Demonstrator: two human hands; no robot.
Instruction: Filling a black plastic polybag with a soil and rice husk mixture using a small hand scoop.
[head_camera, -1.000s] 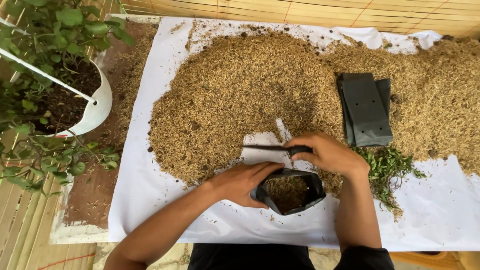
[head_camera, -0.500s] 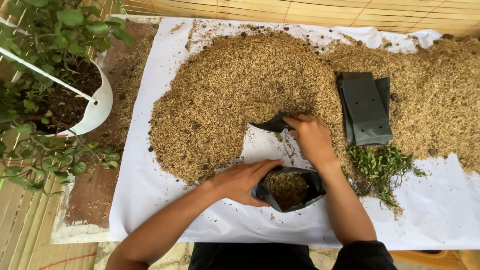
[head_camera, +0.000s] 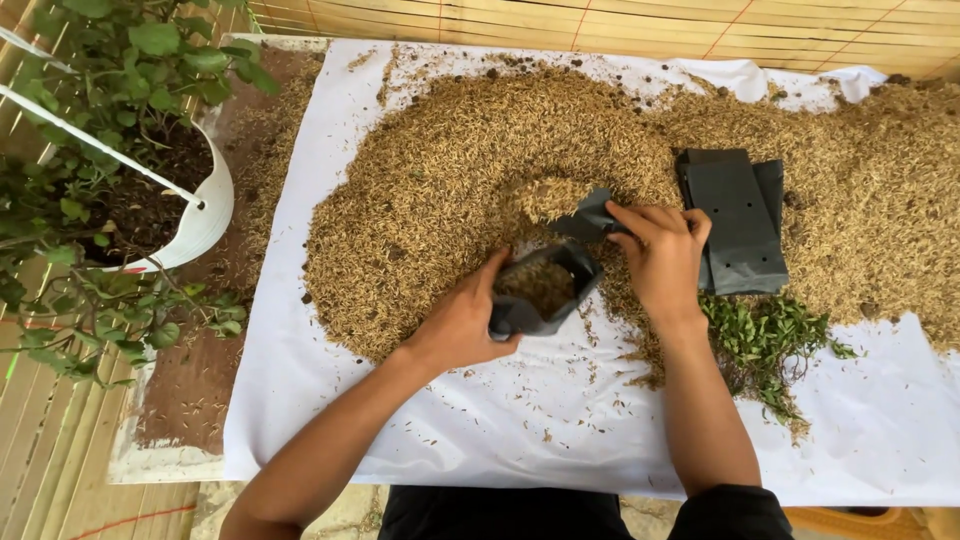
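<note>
Two hands: both at the black grow bag (head_camera: 540, 290), mid-sheet.
Left hand (head_camera: 462, 325): fingers wrapped round the bag's 8 o'clock side, mouth tilted toward 1 o'clock.
Right hand (head_camera: 660, 255): nearer the heap, fingers closed on a dark scoop (head_camera: 588, 215) at the bag's 1 o'clock.
Husk pile (head_camera: 450, 170): 12 o'clock.
Around: flat bags (head_camera: 735, 220) and green cuttings (head_camera: 765, 340) at 3 o'clock; white pot (head_camera: 205, 215) at 9 o'clock; nothing between.

Small black bag (head_camera: 540, 290), mouth open, tilted toward husk pile (head_camera: 450, 190), part-filled; dark scoop (head_camera: 590, 215) at pile edge.
</note>
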